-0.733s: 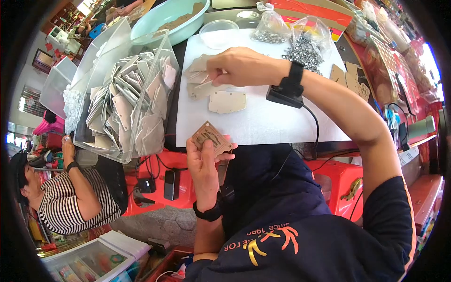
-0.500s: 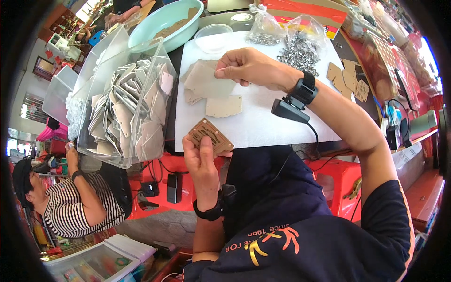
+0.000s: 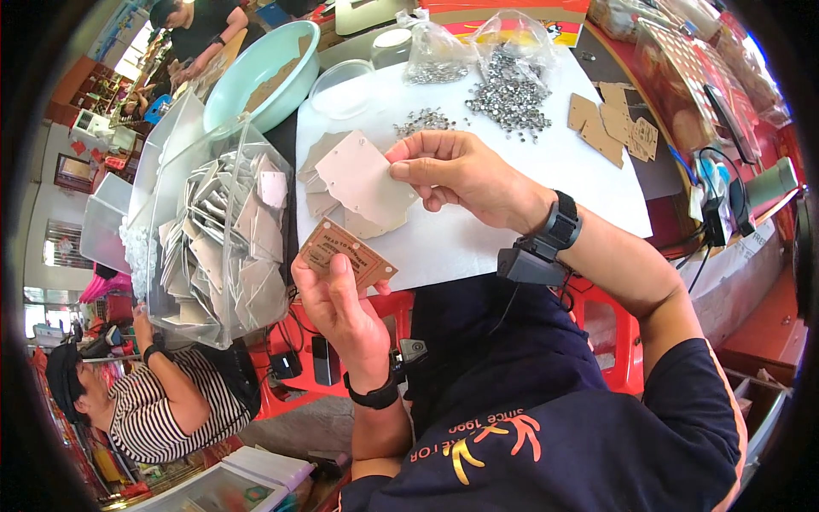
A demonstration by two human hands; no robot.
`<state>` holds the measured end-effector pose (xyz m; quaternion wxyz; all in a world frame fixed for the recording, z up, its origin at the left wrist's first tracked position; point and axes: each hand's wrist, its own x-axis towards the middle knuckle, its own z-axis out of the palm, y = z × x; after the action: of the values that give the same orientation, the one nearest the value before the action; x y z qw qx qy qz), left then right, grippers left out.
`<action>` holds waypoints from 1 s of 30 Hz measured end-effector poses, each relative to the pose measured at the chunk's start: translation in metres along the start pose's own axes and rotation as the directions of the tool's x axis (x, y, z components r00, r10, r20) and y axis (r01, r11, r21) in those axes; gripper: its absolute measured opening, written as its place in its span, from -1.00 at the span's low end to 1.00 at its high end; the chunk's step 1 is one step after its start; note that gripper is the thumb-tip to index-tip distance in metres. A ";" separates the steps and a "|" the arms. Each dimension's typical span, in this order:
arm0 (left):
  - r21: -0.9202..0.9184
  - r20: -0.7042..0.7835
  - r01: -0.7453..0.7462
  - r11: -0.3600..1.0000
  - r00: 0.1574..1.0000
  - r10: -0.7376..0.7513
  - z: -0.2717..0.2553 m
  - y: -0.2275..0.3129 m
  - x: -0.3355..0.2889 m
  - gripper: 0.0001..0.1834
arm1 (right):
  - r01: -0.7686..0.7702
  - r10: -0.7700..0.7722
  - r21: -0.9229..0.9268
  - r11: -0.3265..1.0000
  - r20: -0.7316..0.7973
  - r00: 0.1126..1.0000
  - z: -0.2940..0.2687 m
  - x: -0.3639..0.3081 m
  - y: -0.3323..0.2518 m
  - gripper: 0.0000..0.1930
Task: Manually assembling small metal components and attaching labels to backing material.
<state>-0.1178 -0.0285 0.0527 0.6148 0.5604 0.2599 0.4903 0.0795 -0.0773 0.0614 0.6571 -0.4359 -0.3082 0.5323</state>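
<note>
A pale grey card tag with punched corner holes (image 3: 363, 177) is pinched above the white tabletop (image 3: 512, 196) by the right hand (image 3: 461, 171), and should be squared carefully against the brown printed card tag (image 3: 345, 253) clamped in the left hand (image 3: 341, 307).

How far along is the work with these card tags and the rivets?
Done: a clear bag at the left is packed with pale tags. In hand: the left hand holds a brown printed tag, the right hand a pale tag. Left: a stack of pale tags, loose rivets and brown cards on the table.
</note>
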 end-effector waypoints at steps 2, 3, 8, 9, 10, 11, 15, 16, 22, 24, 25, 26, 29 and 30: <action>0.037 0.000 0.005 0.999 1.000 -0.005 0.005 0.001 0.001 -0.72 | 0.014 -0.013 0.026 1.000 -0.030 0.999 -0.004 -0.002 0.004 -0.78; 0.039 0.003 0.008 0.999 1.000 -0.008 0.007 0.001 0.002 -0.72 | 0.028 -0.025 0.050 0.998 -0.053 0.998 -0.005 -0.003 0.006 -0.78; -0.020 -0.011 0.027 0.999 1.000 -0.027 0.020 0.001 0.005 -0.72 | 0.047 -0.040 0.079 0.996 -0.097 0.995 -0.011 -0.008 0.011 -0.76; -0.019 -0.007 0.030 0.999 1.000 -0.030 0.020 -0.001 0.006 -0.72 | 0.063 -0.053 0.083 0.995 -0.114 0.992 -0.012 -0.010 0.011 -0.76; -0.034 0.033 0.033 0.999 0.999 -0.032 0.019 -0.002 0.006 -0.72 | 0.064 -0.054 0.086 0.994 -0.119 0.991 -0.012 -0.011 0.011 -0.76; -0.050 0.072 0.036 0.998 0.997 -0.032 0.018 -0.003 0.006 -0.72 | 0.122 -0.124 -0.020 0.992 -0.171 0.978 -0.012 -0.011 0.011 -0.75; -0.058 0.186 0.034 0.998 0.982 -0.023 0.017 -0.004 0.006 -0.72 | 0.195 -0.292 -0.355 0.914 -0.245 0.924 -0.015 -0.019 0.010 -0.80; -0.082 0.217 -0.018 0.996 0.976 0.035 0.020 -0.006 0.006 -0.71 | 0.195 -0.293 -0.354 0.915 -0.247 0.924 -0.015 -0.019 0.013 -0.80; -0.149 0.374 -0.176 0.973 0.901 0.220 0.018 -0.015 0.010 -0.69 | 0.586 -0.824 -0.719 0.374 0.032 0.566 -0.016 -0.023 0.017 -0.80; -0.164 0.391 -0.179 0.970 0.891 0.230 0.018 -0.015 0.009 -0.68 | 0.586 -0.858 -0.767 0.262 0.092 0.505 -0.016 -0.027 0.013 -0.75; -0.151 0.382 -0.182 0.972 0.896 0.227 0.018 -0.013 0.007 -0.68 | 0.586 -0.857 -0.766 0.262 0.094 0.506 -0.016 -0.029 0.013 -0.75; -0.137 0.372 -0.186 0.973 0.901 0.224 0.018 -0.012 0.006 -0.68 | 0.585 -0.864 -0.775 0.239 0.105 0.492 -0.016 -0.030 0.013 -0.75; -0.167 0.394 -0.182 0.969 0.889 0.235 0.017 -0.011 0.005 -0.68 | 0.585 -0.873 -0.788 0.194 0.134 0.470 -0.015 -0.033 0.013 -0.75; -0.167 0.391 -0.185 0.968 0.889 0.237 0.018 -0.011 0.004 -0.68 | 0.586 -0.875 -0.792 0.171 0.151 0.460 -0.015 -0.033 0.013 -0.76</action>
<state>-0.0974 -0.0314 0.0477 0.6326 0.6353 0.0321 0.4419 0.0789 -0.1123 0.0447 0.6221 -0.5402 -0.5518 -0.1293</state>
